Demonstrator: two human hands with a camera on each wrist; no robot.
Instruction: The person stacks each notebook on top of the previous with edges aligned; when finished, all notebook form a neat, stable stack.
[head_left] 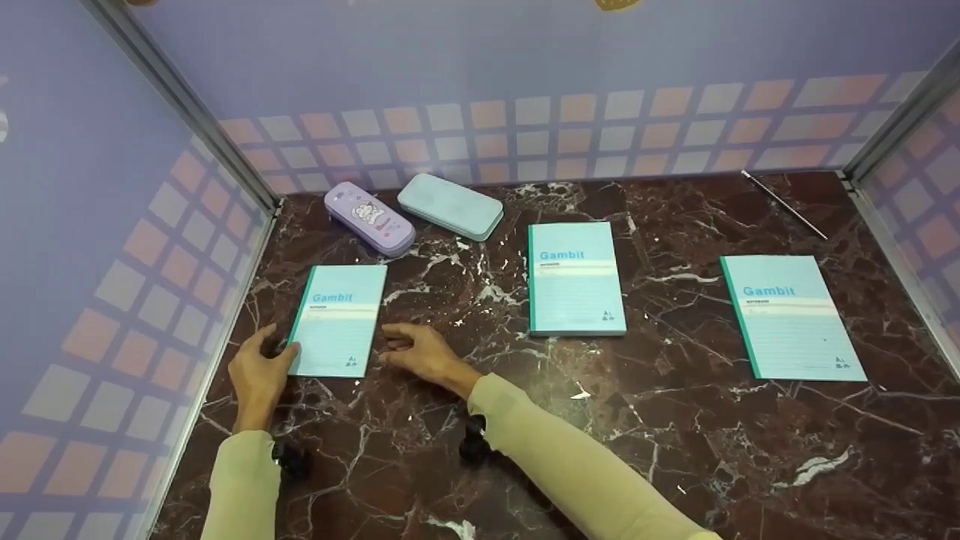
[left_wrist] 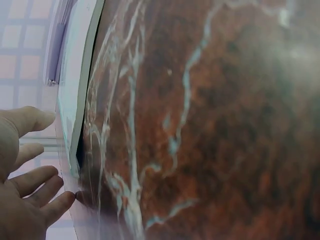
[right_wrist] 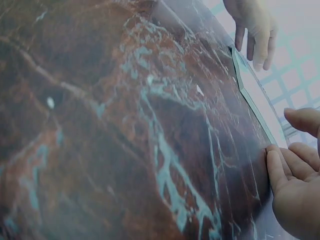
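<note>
A pale-blue Gambit notebook [head_left: 341,319] with a green spine lies flat on the left part of the table. My left hand [head_left: 259,369] is at its left side, thumb tip at the lower left edge, the other fingers spread apart beyond it. On the opposite side, my right hand [head_left: 427,354] rests low with bent, loose fingers close to the right edge; a small gap shows in the head view. In the left wrist view, the notebook [left_wrist: 82,75] lies just past the thumb. The right wrist view shows the notebook [right_wrist: 255,95] between both hands.
A thicker Gambit notebook or stack [head_left: 576,281] lies mid-table, another notebook [head_left: 795,319] at the right. Behind are a purple pencil case [head_left: 370,217], a light-blue case [head_left: 450,206] and a thin silver-grey stick [head_left: 784,204]. Patterned walls [head_left: 555,142] border the dark marbled table [head_left: 570,435].
</note>
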